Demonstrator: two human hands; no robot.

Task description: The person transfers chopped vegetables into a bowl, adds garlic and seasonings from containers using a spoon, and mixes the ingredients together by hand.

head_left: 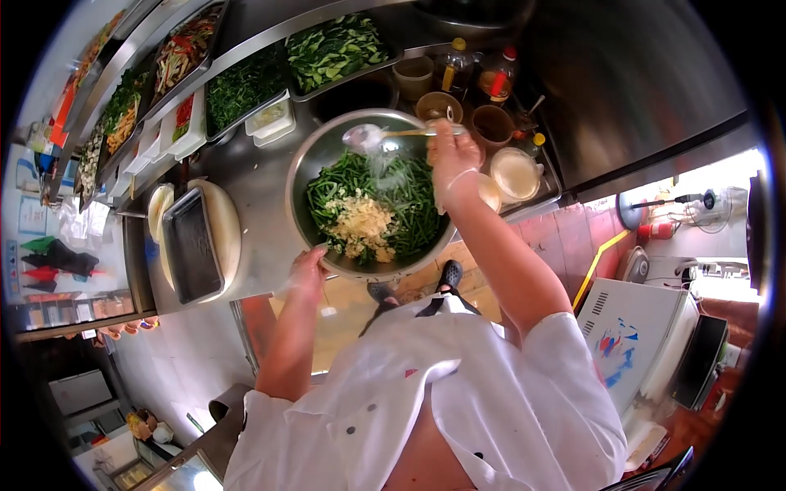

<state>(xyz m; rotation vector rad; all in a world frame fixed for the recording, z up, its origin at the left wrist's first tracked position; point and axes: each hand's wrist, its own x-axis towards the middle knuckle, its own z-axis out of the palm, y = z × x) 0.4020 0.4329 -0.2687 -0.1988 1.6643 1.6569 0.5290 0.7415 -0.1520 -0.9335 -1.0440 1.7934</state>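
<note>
A large steel mixing bowl (301, 221) holds chopped green vegetables (413, 188), which look like green beans or chives. Pale minced garlic (360, 225), or something like it, is heaped on top of them. My right hand (454, 155) is closed around the handle of a spoon (409, 132) above the bowl's far side. White powder (385, 168) falls from the spoon's head onto the greens. At the bowl's near left rim, my left hand (308, 268) grips the edge, its fingers partly hidden beneath.
Trays of cut vegetables (336, 51) line the back shelf. Right of the bowl stand seasoning tubs (516, 173), brown pots (493, 124) and bottles (498, 74). A dark rectangular tray (194, 245) rests on a round board (225, 221) at left.
</note>
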